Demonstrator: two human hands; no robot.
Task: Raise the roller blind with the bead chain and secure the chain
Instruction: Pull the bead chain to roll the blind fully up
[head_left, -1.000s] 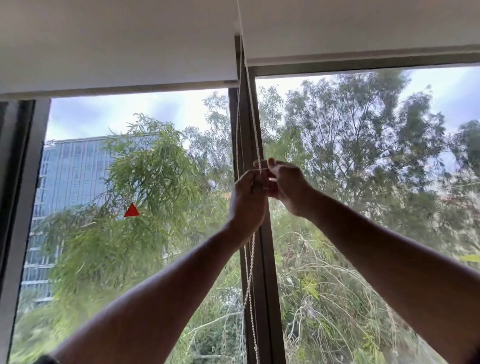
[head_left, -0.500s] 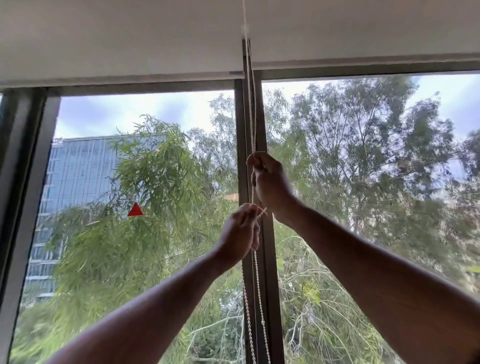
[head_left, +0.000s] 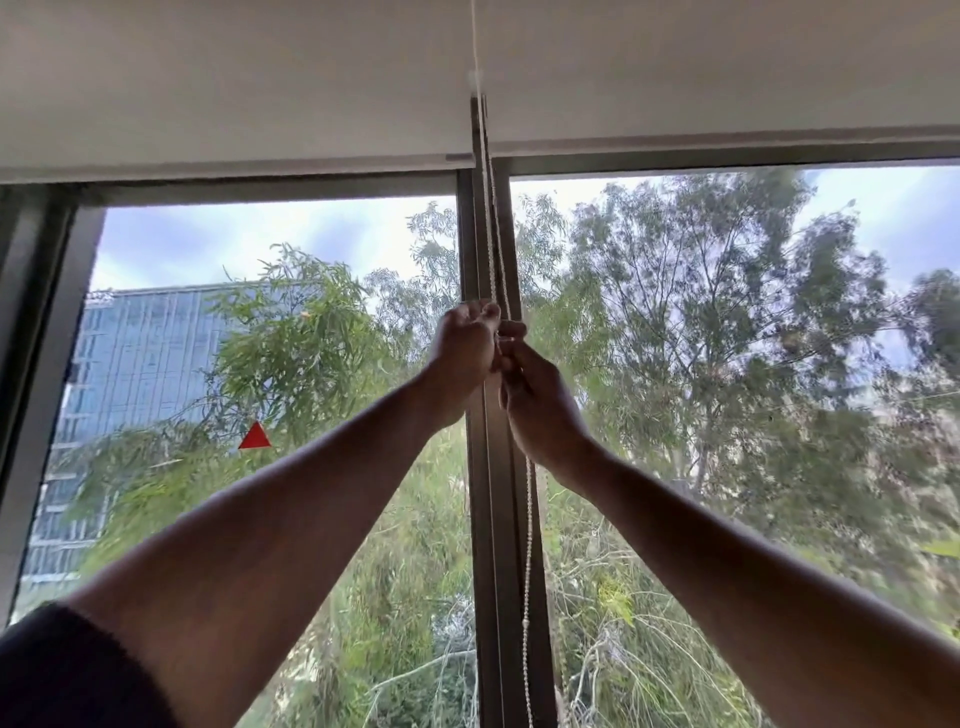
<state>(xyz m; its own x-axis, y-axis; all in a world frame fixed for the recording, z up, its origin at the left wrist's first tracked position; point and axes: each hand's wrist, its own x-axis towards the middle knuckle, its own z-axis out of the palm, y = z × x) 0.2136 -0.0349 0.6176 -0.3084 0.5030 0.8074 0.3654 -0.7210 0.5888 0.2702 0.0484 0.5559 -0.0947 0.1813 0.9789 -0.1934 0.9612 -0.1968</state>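
Note:
A white bead chain (head_left: 492, 249) hangs down along the dark centre mullion (head_left: 485, 519) of the window. Both my hands meet on it at mid-height. My left hand (head_left: 462, 353) is fisted around the chain, slightly higher. My right hand (head_left: 535, 395) grips it just below and to the right. Under the hands the chain (head_left: 528, 561) drops slack to the bottom edge. Two white roller blinds are rolled high: the left blind (head_left: 223, 104) ends a little lower than the right blind (head_left: 727, 78).
Large glass panes show trees and a glass building (head_left: 130, 374) outside. A small red triangle sticker (head_left: 254, 436) is on the left pane. A dark window frame (head_left: 36, 364) runs down the far left.
My left hand has gone up from below my right hand to level with it and regripped the chain. The blinds' bottom edges sit slightly lower in the frame as the view tilted up.

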